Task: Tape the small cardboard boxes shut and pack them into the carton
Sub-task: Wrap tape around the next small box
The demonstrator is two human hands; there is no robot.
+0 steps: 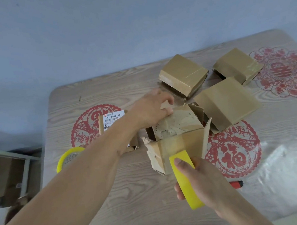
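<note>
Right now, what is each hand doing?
Left hand: pinching a flap of the worn box.
Right hand: gripping the yellow tape roll against that box.

There is one camera only, worn on the head of the person. It looks forward and down, close over the desk (117,199), with wide-angle bending at the edges. The wall fills the 12 o'clock half; both forearms enter from 6 o'clock.

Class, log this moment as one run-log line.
stage: taping | left hand: holds flap of worn cardboard box | right hand: grips yellow tape roll against box front
</note>
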